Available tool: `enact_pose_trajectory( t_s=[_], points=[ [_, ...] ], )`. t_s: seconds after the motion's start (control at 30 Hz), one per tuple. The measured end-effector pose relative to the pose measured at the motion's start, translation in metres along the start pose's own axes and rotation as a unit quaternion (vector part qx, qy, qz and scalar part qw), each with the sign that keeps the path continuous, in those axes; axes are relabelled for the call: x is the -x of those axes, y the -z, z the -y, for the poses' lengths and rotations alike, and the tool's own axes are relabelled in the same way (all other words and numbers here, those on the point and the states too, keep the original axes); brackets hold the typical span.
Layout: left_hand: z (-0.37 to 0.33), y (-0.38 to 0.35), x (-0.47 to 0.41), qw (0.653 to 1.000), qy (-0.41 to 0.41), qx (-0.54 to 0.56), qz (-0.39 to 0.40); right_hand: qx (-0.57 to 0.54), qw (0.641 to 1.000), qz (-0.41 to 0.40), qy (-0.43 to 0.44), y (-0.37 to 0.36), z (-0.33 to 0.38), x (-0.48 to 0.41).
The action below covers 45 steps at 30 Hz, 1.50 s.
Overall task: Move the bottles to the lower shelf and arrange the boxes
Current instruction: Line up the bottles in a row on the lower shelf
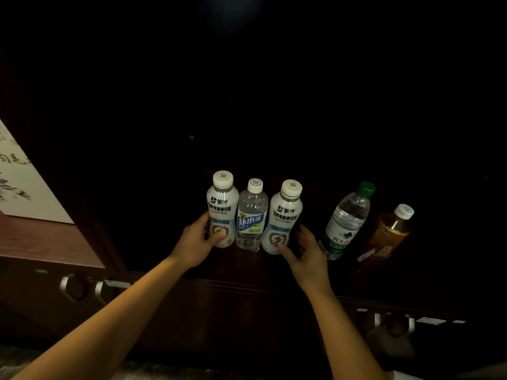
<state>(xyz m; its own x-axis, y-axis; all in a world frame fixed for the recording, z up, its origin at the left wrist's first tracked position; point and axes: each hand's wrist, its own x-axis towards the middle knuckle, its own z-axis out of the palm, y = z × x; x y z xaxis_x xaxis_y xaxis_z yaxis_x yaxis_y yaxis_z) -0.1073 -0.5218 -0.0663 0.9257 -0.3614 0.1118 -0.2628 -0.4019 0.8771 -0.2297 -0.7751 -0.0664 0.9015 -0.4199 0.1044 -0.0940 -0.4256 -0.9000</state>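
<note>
**Mia:** Where are the bottles?

**Tom:** All five stand in a row on the dark brown wooden shelf point(241, 263), in the middle of the frame and off to the right. From the left there is a white plastic bottle with a white cap point(222, 209). Just beside it is a clear bottle with a blue label point(251, 218), then a second white bottle with a white cap point(285, 215).

**Mia:** And further right?

**Tom:** A clear water bottle with a green cap point(347, 220), then an amber drink bottle with a white cap point(389, 234). Both look tilted to the right.

**Mia:** What do the hands do?

**Tom:** The left hand point(196, 242) holds the first white bottle low down, with the thumb in front and the fingers behind. The right hand point(307, 253) is spread loose. Its thumb touches the bottom of the second white bottle. Its fingers are by that bottle's right side, and I cannot tell if they touch it.

**Mia:** Anything else?

**Tom:** A white paper with black brush writing point(24, 187) is at the left edge. Silver ring handles point(74, 286) sit on the dark wood at the lower left.
</note>
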Motion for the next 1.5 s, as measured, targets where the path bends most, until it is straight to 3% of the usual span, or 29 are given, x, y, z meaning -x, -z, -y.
enact_pose_trajectory(
  t_s=[0.3,0.43,0.63,0.8,1.3,1.5],
  points=[
    [-0.007,-0.005,0.004,1.0,-0.005,0.004,-0.018,0.08,0.989,-0.098,-0.073,0.067,-0.031,0.026],
    [-0.009,-0.005,0.006,1.0,-0.006,0.006,-0.019,0.064,0.983,-0.168,-0.05,0.085,-0.033,0.024],
    [-0.012,-0.004,0.008,0.999,0.007,0.038,-0.011,0.036,0.995,-0.095,-0.011,0.091,-0.026,-0.001],
    [-0.014,-0.005,0.009,0.999,0.008,0.044,-0.014,0.01,0.992,-0.124,-0.011,0.083,-0.027,-0.007],
    [-0.013,-0.008,0.008,0.999,0.014,0.038,-0.021,0.004,0.997,-0.071,0.019,0.034,-0.013,-0.001],
    [-0.011,-0.008,0.008,0.999,0.008,0.029,-0.022,0.007,0.997,-0.075,-0.015,0.049,-0.015,0.009]
  ],
)
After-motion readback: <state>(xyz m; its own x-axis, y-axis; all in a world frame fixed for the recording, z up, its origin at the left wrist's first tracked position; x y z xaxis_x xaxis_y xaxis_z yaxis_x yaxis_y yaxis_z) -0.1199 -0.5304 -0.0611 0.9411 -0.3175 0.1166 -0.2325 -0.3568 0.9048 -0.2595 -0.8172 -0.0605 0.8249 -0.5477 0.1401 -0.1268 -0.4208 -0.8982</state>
